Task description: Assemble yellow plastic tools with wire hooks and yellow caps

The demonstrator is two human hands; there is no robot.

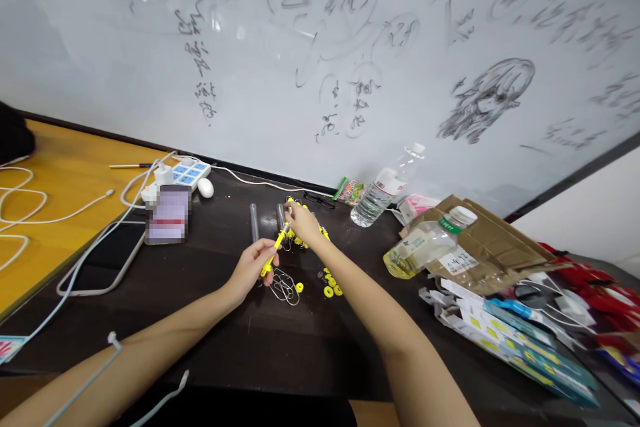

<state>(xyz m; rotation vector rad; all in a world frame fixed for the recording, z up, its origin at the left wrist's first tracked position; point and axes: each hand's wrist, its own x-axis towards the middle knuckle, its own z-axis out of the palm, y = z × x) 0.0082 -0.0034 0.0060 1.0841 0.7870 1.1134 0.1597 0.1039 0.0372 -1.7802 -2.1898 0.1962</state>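
Observation:
My left hand (250, 268) is closed around a slim yellow plastic rod (275, 253), which slants up and away with a shiny section near its far end. At that end, the fingers of my right hand (303, 223) are pinched together on it; their tips are partly hidden. Beneath my left hand lies a loose pile of silver wire hooks (285, 288). Yellow ring-shaped pieces (329, 291) are scattered to the right of the hooks. Behind my right hand are more yellow parts (299, 240), partly covered. Two grey tubes, including this left tube (254, 221), lie just beyond.
On the left are a phone (169, 215), a dark tablet-like device (107, 257), a power strip (189, 173) and white cables. To the right stand a water bottle (376, 200) and a tilted drink bottle (417, 250), near cardboard (493, 240) and a teal box (535, 353). A whiteboard rises behind.

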